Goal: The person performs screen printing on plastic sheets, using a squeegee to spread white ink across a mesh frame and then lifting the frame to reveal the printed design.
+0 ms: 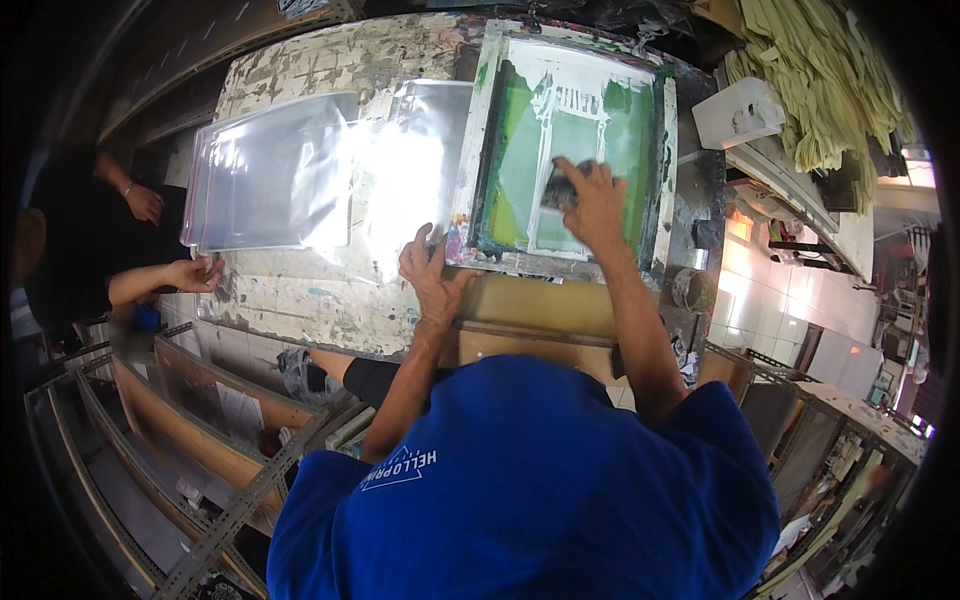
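A screen-printing frame (669,150) with a green mesh and white, patchy streaks lies on the worktable (290,85). My right hand (598,205) is closed round a dark, crumpled wiping cloth (557,190), slightly blurred, pressed on the middle of the mesh. At the frame's near left corner rests my left hand (432,275), fingers spread and thumb beside the frame's near edge. Clear plastic sheets (270,180) are stacked to the left, and another shiny clear sheet (425,110) lies between them and the frame.
Another person's hand (195,274) touches the table's left edge near the sheets. A yellowish panel (540,305) sits just below the frame. A tape roll (692,289) and white plastic container (740,112) are at right. Wooden shelving (190,430) stands at lower left.
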Demonstrator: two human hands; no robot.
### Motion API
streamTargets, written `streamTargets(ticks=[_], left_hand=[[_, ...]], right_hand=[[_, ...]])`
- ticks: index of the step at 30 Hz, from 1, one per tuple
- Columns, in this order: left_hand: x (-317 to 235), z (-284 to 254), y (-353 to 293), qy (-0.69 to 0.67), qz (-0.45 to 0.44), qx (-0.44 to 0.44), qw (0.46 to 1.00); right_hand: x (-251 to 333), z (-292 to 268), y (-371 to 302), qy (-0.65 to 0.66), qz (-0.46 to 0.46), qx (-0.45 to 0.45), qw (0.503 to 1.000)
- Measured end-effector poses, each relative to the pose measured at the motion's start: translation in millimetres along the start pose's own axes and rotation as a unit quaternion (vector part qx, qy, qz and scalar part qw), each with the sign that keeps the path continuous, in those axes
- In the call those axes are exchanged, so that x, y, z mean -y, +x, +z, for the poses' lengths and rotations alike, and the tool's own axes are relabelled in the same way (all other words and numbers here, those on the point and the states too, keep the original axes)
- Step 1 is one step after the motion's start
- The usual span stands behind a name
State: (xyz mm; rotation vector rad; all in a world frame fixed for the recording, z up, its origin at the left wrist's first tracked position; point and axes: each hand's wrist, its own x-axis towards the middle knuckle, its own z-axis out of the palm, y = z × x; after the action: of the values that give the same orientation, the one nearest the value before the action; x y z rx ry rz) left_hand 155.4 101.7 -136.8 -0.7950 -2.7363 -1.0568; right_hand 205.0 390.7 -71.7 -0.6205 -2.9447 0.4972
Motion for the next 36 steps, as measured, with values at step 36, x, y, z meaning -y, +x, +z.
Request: streamTargets(ticks=[36], left_hand=[[-27, -39, 84, -0.014, -0.112, -0.182, 0.977]], right_hand=[[68, -230, 41, 0.0, -0.182, -0.296, 0.938]])
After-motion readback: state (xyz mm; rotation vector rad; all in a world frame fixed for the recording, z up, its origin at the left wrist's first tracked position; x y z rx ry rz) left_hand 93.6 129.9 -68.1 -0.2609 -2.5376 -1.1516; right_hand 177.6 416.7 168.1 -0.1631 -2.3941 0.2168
